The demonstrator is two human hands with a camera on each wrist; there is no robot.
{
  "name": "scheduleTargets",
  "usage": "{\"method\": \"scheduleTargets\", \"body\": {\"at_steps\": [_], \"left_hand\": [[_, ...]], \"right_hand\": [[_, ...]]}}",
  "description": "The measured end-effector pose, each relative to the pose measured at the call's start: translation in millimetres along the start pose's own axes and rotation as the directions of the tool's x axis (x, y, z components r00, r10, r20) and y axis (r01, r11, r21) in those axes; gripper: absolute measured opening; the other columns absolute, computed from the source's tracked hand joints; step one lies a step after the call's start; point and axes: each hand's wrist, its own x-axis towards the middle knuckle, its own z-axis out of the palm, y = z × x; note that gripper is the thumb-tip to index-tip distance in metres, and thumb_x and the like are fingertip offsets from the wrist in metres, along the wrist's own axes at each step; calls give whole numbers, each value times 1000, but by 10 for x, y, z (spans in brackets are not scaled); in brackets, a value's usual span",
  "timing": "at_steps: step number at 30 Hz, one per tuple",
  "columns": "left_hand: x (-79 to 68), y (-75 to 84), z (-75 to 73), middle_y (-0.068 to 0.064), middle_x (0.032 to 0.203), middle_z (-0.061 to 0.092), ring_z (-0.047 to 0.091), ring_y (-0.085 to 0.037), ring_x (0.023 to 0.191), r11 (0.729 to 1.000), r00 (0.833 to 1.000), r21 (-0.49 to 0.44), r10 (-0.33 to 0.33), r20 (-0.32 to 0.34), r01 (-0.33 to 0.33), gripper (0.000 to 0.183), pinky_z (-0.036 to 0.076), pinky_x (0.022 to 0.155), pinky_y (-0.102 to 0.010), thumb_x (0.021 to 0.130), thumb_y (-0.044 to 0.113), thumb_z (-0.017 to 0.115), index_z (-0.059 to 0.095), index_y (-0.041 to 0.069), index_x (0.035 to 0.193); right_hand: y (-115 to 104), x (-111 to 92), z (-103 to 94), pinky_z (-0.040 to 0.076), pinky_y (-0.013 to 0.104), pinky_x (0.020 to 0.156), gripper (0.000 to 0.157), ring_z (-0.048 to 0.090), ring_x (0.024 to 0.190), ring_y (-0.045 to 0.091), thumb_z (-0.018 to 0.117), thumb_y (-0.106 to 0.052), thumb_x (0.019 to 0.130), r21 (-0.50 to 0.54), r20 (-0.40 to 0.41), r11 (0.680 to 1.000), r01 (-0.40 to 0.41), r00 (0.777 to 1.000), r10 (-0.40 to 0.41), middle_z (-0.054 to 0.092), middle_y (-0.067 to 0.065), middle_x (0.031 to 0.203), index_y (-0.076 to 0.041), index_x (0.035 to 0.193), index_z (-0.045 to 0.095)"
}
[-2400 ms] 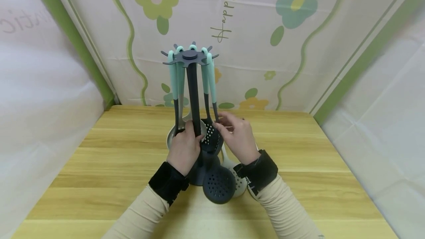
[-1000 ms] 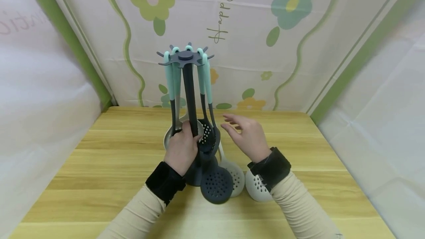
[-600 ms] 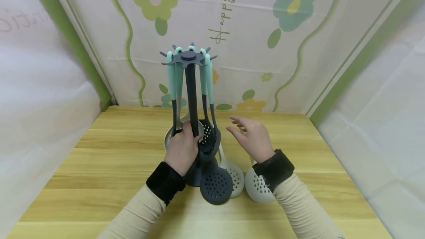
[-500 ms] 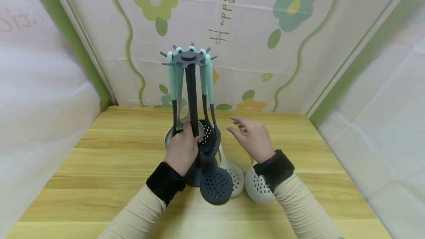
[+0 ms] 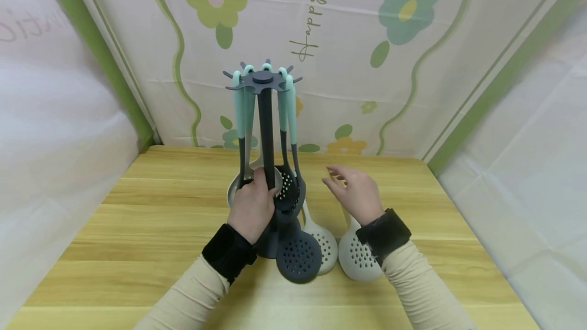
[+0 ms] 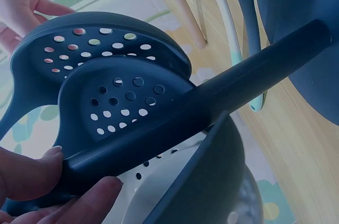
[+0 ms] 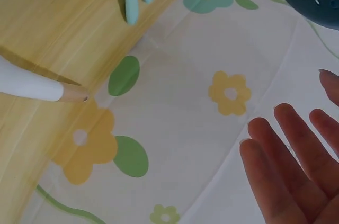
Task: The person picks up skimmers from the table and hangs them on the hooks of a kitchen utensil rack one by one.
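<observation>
My left hand [image 5: 251, 208] grips the black post [image 5: 266, 131] of an upright utensil stand, low down among the hanging heads. From the stand's notched top [image 5: 263, 81] hang several utensils by mint handles. Among them are a grey ladle [image 5: 233, 192] on the left and dark perforated skimmers [image 5: 288, 187] on the right; in the left wrist view two skimmer heads [image 6: 127, 86] overlap beside the post. Right of the stand my right hand [image 5: 357, 192] hovers with loosely bent fingers, holding nothing. Below its wrist lies a white perforated skimmer [image 5: 357, 256], partly covered by the wrist strap.
On the wooden table [image 5: 165, 228] a dark skimmer [image 5: 299, 257] lies before the stand's base, overlapping a light grey skimmer [image 5: 326, 246]. A flower-printed cloth [image 5: 339, 90] rises behind the table, and white cloth walls stand on both sides.
The right hand has let go of the rightmost hanging skimmer's neck and drawn away to the right, uncovering the white skimmer. The left hand stays on the post.
</observation>
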Motion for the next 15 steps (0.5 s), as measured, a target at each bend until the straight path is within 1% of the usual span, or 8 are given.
{"method": "scheduleTargets", "body": {"at_steps": [4,6,11,15], "left_hand": [[-2,2,0,-14,65,59,58,-25,49,1000,1000,5,8,-6,-7,28,38,46,-31,94,6,66,46,-6,109],[-2,1,0,-15,65,59,58,-26,49,1000,1000,8,13,-11,-13,29,38,46,-32,94,6,66,46,-6,110],[-3,-3,0,-15,65,60,59,-26,50,1000,1000,11,13,-14,-13,29,39,46,-31,94,6,66,46,-7,111],[-3,1,0,-15,65,60,58,-25,50,1000,1000,9,6,-5,-5,29,38,45,-31,94,6,66,46,-7,111]], "right_hand": [[52,-15,11,59,42,73,32,74,89,25,71,-26,92,-5,4,1000,-12,1000,12,75,11,108,-7,118,71],[73,-26,12,59,43,72,33,74,90,26,71,-27,92,-13,13,999,-33,999,33,75,11,109,-9,119,70],[111,-57,22,58,43,69,36,74,86,29,71,-30,92,-58,40,995,-85,995,87,76,12,106,-10,122,70],[141,-88,48,58,42,67,36,74,84,29,70,-31,92,-97,64,991,-96,993,102,76,12,104,-8,120,70]]}}
